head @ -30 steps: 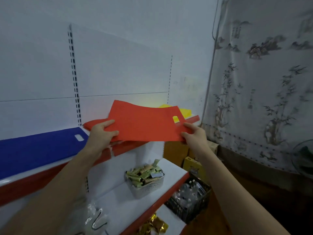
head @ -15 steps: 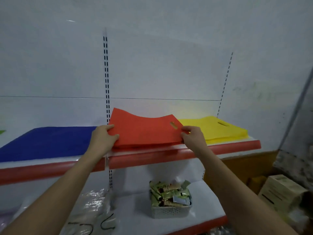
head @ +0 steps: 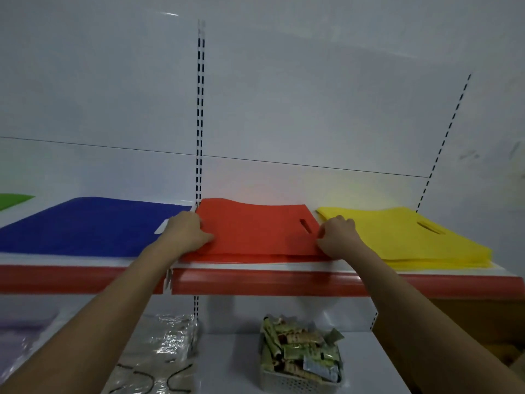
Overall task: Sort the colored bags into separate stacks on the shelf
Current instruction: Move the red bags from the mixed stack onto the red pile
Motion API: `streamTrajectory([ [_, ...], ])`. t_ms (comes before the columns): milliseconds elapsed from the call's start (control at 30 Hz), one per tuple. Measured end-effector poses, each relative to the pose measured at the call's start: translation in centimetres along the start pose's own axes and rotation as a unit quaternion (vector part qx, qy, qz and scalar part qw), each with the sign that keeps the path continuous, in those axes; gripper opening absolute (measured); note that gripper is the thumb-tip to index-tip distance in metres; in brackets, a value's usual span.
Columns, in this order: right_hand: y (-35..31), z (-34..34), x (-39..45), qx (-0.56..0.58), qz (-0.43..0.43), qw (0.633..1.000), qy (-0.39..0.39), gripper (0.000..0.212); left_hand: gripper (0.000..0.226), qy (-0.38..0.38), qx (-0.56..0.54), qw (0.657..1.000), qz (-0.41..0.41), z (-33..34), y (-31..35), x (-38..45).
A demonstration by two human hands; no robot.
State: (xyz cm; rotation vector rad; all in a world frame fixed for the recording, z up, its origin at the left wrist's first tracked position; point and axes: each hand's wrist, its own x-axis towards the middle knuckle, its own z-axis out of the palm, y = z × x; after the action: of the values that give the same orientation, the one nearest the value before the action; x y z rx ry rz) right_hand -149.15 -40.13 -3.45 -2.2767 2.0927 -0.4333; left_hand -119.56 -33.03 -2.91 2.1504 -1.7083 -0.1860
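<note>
On the lower white shelf, nearest the viewer, a white perforated plastic basket holds green and tan packets; their printing is too small to read. To its left lies crumpled clear plastic wrap.

Above, the upper white shelf with a red front lip carries the bags. The left hand grips the left edge of the top red flat fabric bag, thumb on top and fingers curled under. The right hand pinches the same bag's right near corner, fingers curled. This bag lies on a stack of red bags, its slot handle at the right.

The blue flat bag stack lies just left of the left hand. The yellow flat bag stack lies just right of the right hand. A green bag edge shows far left.

No legible writing appears on any bag.
</note>
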Motion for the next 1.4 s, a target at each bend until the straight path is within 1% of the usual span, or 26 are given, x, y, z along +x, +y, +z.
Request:
streamTrajectory([
  [33, -0.1, -0.1, 0.1, 0.004, -0.009, 1.0, 0.016, 0.035, 0.025, 0.004, 0.013, 1.0, -0.003, 0.0, 0.1, 0.1],
  [67, -0.4, -0.4, 0.1, 0.029, -0.02, 0.999, 0.039, 0.037, 0.033, 0.016, 0.023, 1.0, -0.006, 0.0, 0.3, 0.1],
  [100, -0.7, -0.6, 0.0, 0.062, -0.034, 0.996, 0.063, 0.034, 0.041, 0.035, 0.022, 0.999, -0.009, -0.1, 0.5, -0.1],
  [133, -1.2, -1.1, -0.2, 0.092, -0.046, 0.992, 0.075, 0.028, 0.044, 0.06, 0.014, 0.998, -0.011, -0.2, 0.7, -0.4],
  [200, -2.3, -2.0, -0.9, 0.135, -0.076, 0.985, 0.072, 0.02, 0.039, 0.105, 0.019, 0.994, 0.002, -0.5, 1.5, -1.2],
  [300, -3.7, -2.9, -2.3, 0.176, -0.136, 0.974, 0.05, 0.016, 0.03, 0.135, 0.047, 0.989, 0.024, -0.8, 2.9, -3.5],
  [367, -4.6, -3.0, -3.7, 0.197, -0.171, 0.965, 0.017, 0.014, 0.028, 0.15, 0.045, 0.988, 0.02, -1.2, 3.6, -5.5],
  [467, -6.6, -3.0, -6.5, 0.233, -0.221, 0.946, -0.036, 0.021, 0.026, 0.145, 0.056, 0.988, -0.005, -1.9, 3.7, -8.6],
  [600, -11.0, -2.4, -10.5, 0.232, -0.296, 0.923, -0.078, 0.035, 0.022, 0.123, 0.039, 0.99, -0.054, -3.6, 1.9, -13.6],
  [700, -15.6, -2.1, -14.0, 0.228, -0.364, 0.897, -0.104, 0.042, 0.018, 0.123, 0.044, 0.986, -0.099, -5.2, -0.8, -17.7],
  [800, -20.8, -2.4, -17.8, 0.238, -0.415, 0.868, -0.132, 0.038, 0.022, 0.144, 0.073, 0.975, -0.151, -7.6, -4.1, -21.8],
  [967, -29.6, -2.3, -24.3, 0.217, -0.489, 0.829, -0.16, 0.035, 0.017, 0.18, 0.093, 0.953, -0.227, -11.8, -11.1, -28.2],
  [1067, -35.2, -1.8, -28.3, 0.205, -0.525, 0.807, -0.174, 0.028, 0.018, 0.199, 0.11, 0.94, -0.254, -13.9, -16.1, -32.2],
  [1200, -43.4, -1.0, -33.9, 0.191, -0.571, 0.777, -0.184, 0.028, 0.024, 0.217, 0.107, 0.924, -0.297, -17.1, -23.7, -37.4],
  [1400, -54.9, -0.5, -41.5, 0.22, -0.596, 0.746, -0.199, 0.026, 0.023, 0.244, 0.121, 0.906, -0.325, -22.1, -33.6, -44.1],
])
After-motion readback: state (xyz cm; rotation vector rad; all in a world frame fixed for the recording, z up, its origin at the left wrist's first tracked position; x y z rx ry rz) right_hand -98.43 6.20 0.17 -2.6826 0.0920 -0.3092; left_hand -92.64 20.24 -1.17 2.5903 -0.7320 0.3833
